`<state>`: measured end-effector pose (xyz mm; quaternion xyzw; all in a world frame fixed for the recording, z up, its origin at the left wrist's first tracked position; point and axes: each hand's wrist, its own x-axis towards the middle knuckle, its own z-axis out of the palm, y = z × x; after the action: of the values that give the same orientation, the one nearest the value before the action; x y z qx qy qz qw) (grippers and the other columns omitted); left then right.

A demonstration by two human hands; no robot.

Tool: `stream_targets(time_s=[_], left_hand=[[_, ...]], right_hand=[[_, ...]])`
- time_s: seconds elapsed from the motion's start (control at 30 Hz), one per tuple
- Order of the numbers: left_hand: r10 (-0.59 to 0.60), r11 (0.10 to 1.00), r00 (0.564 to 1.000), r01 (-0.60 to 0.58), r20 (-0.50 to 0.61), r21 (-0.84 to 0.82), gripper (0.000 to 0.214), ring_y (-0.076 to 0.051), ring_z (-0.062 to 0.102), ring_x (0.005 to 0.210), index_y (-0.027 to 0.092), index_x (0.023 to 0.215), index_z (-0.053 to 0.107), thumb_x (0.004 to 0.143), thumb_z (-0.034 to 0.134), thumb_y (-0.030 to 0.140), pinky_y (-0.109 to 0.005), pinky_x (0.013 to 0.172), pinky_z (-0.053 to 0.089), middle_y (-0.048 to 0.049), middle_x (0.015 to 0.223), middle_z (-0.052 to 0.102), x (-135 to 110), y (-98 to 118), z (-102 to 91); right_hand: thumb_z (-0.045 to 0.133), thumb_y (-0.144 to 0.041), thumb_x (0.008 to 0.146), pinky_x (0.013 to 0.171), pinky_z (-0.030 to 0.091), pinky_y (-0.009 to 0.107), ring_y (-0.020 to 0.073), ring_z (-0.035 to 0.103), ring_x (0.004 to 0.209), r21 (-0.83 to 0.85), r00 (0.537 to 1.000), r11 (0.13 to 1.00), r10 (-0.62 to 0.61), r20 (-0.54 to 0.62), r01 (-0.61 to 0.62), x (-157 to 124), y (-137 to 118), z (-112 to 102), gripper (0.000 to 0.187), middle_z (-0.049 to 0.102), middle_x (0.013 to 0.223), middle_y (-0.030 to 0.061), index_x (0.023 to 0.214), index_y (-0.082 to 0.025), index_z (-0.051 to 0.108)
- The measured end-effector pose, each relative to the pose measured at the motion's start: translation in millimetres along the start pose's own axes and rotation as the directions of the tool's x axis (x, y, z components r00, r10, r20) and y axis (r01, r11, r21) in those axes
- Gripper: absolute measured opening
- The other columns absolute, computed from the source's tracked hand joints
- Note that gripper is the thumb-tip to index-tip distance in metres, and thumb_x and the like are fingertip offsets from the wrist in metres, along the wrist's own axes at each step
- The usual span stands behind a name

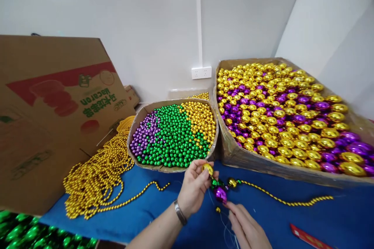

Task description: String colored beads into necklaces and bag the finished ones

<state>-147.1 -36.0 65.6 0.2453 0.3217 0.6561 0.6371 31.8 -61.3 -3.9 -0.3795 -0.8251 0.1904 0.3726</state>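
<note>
My left hand (194, 184), with a bracelet on its wrist, pinches a large shiny gold bead (207, 169) between thumb and fingers. Just below its fingertips hang green beads (214, 183) and a large purple bead (220, 194). My right hand (248, 225) has its fingertips together at the lower tip of the purple bead; what they pinch is hidden. Thin clear string (224, 223) loops down beside it. A small gold bead (217, 210) sits near the string. To the right, a gold bead (232, 182) and a green one join a gold bead chain (286, 202) lying on the cloth.
An open carton (132, 153) of small purple, green and gold beads stands ahead. Right of it is a bigger box (233, 157) of large gold and purple beads. Gold chains (96, 175) heap beside a tall carton (43, 143). A red strip (309, 236) lies on the blue cloth (131, 218).
</note>
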Motion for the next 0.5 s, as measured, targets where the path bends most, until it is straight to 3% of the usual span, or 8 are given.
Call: stream_targets(time_s=[0.1,0.3,0.5], left_hand=[[0.005,1.0,1.0,-0.006,0.011,0.013,0.031,-0.022,0.065,0.091,0.017,0.1,0.051,0.075,0.069,0.022,-0.033,0.081,0.048,-0.0095,0.109,0.061,-1.5,1.1,-1.3],[0.033,0.997,0.999,-0.034,0.015,0.073,0.03,-0.02,0.065,0.09,0.016,0.098,0.052,0.074,0.07,0.021,-0.035,0.084,0.048,-0.0094,0.11,0.06,-5.1,5.6,-1.9],[0.008,0.999,1.0,-0.008,0.019,0.038,0.03,-0.021,0.065,0.087,0.017,0.099,0.052,0.075,0.069,0.022,-0.037,0.082,0.049,-0.0094,0.11,0.06,-4.0,8.7,-7.4]], right_hand=[[0.037,-0.03,0.093,0.07,0.054,0.017,0.0141,0.068,0.085,0.053,0.999,0.998,0.028,0.025,-0.029,0.5,-1.8,-4.2,0.029,0.069,0.096,0.0051,0.112,-0.023,0.059],[0.043,-0.036,0.092,0.059,0.053,0.017,0.0132,0.066,0.063,0.112,0.981,0.979,0.181,-0.069,-0.173,3.2,-3.8,-3.8,0.025,0.065,0.074,0.002,0.102,-0.022,0.061],[0.042,-0.04,0.091,0.055,0.052,0.017,0.0127,0.064,0.059,0.178,0.971,0.958,0.236,-0.043,-0.225,2.6,-4.9,-0.1,0.026,0.062,0.073,0.0021,0.095,-0.021,0.06]])
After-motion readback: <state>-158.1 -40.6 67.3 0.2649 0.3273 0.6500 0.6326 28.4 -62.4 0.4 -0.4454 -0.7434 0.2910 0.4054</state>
